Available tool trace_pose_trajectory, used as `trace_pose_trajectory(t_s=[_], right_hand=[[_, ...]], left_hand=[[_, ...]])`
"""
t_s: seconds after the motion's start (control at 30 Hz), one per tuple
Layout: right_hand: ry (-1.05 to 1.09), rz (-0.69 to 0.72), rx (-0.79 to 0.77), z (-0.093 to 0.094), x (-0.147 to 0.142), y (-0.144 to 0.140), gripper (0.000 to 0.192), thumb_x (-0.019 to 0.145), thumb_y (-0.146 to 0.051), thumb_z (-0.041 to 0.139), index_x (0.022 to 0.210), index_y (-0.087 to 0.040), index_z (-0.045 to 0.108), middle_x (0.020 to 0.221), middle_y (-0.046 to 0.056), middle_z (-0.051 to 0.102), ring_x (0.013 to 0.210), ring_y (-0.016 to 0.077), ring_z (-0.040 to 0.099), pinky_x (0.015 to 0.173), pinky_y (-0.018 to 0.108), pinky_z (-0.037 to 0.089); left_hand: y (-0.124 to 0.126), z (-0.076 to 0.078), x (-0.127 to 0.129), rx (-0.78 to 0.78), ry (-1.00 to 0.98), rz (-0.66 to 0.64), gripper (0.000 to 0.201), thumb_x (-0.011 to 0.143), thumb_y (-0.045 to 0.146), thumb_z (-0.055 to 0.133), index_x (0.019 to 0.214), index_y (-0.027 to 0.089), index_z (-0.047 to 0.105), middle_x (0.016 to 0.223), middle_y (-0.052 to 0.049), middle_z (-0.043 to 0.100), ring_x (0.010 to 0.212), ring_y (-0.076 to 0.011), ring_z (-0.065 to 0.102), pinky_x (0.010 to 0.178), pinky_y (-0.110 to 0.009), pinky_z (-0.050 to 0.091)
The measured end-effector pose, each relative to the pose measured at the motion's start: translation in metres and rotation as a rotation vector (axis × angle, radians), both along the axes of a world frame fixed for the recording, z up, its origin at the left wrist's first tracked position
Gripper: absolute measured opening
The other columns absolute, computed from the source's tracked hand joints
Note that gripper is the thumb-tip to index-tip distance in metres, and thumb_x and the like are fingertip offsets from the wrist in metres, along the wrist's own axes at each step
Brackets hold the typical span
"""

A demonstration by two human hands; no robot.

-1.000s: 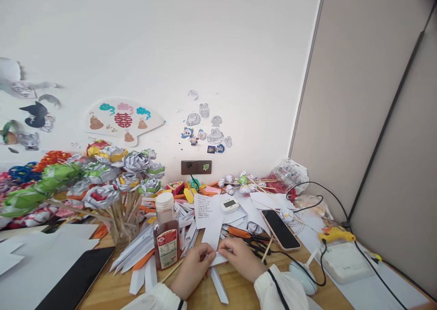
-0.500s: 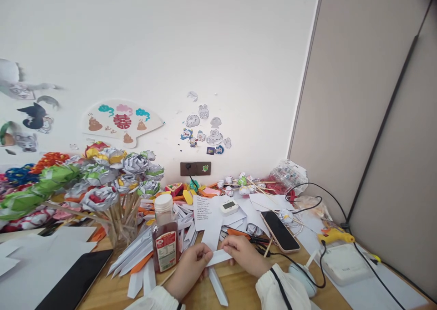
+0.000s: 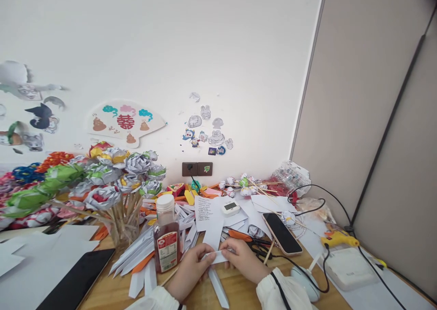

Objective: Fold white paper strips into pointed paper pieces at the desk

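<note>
And here, near the front: a white paper strip [image 3: 216, 257], spanned almost level between two hands. Gripped at one end by the left hand [image 3: 190, 268], thumb on top; pinched at the other by the right hand [image 3: 243, 257], thumb and fingers closed on the paper. Both short ends partly lost among the fingers, middle length and long edges on show. Just below, a folded paper length [image 3: 218, 289] on the wooden tabletop [image 3: 241, 288], pointing toward the near side. Just beyond, a white sheet [image 3: 213, 230], stretching away from the fingertips. Tight on the left: a red-brown bottle [image 3: 167, 246] with white cap, upright near the left hand, a thin stick [image 3: 169, 277] by the wrist, a heap of folded strips [image 3: 134, 251] farther out. Hemmed in on the right too, by a wooden stick [image 3: 269, 251] near the right hand and a smartphone [image 3: 282, 233] past that. Most room for moving along the near side, over the wood between the sleeves. Well apart, far right: a yellow glue gun [image 3: 339, 238] across a white box [image 3: 350, 269].
</note>
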State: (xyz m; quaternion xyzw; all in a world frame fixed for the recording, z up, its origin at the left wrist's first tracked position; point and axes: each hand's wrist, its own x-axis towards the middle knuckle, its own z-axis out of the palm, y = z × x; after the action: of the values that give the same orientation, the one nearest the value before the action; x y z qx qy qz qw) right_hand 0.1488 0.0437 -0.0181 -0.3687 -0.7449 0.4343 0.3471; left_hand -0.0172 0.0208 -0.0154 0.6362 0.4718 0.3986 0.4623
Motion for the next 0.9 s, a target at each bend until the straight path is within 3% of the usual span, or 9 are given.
trace_pose_trajectory(t_s=[0.2,0.57,0.8,0.9], right_hand=[[0.053,0.018,-0.059,0.0024,-0.0008,-0.0033,0.013,0.074,-0.021,0.044,0.082,-0.016,0.054,0.055,-0.004,0.050,0.047,0.0079,0.047,0.045,0.017,0.036],[0.135,-0.014,0.040,0.0025,-0.0035,-0.0014,0.013,0.074,-0.018,0.045,0.079,-0.016,0.056,0.065,-0.001,0.056,0.059,0.0116,0.052,0.052,0.021,0.039],[0.152,0.013,0.007,-0.0019,-0.0019,0.0004,0.018,0.074,-0.032,0.051,0.075,-0.015,0.055,0.064,-0.002,0.050,0.054,0.0087,0.047,0.049,0.019,0.037],[0.157,0.001,0.013,-0.0030,-0.0026,0.0013,0.022,0.075,-0.036,0.050,0.072,-0.015,0.055,0.063,-0.003,0.049,0.052,0.0082,0.045,0.049,0.019,0.037]], left_hand=[[0.0021,0.0025,-0.0026,-0.094,-0.131,-0.029,0.024,0.066,0.036,0.056,0.076,0.015,0.051,0.049,0.007,0.051,0.036,-0.0048,0.039,0.037,-0.017,0.028],[-0.0005,0.0094,-0.0030,-0.242,-0.454,0.002,0.026,0.053,0.031,0.067,0.071,0.013,0.060,0.049,0.004,0.056,0.042,-0.0078,0.048,0.043,-0.019,0.033],[0.0034,0.0048,-0.0017,-0.184,-0.421,-0.008,0.033,0.056,0.044,0.064,0.061,0.012,0.059,0.046,0.003,0.054,0.038,-0.0071,0.045,0.042,-0.020,0.033],[0.0030,0.0054,0.0001,-0.156,-0.358,0.005,0.035,0.054,0.044,0.065,0.067,0.012,0.059,0.048,0.004,0.053,0.038,-0.0065,0.043,0.041,-0.021,0.032]])
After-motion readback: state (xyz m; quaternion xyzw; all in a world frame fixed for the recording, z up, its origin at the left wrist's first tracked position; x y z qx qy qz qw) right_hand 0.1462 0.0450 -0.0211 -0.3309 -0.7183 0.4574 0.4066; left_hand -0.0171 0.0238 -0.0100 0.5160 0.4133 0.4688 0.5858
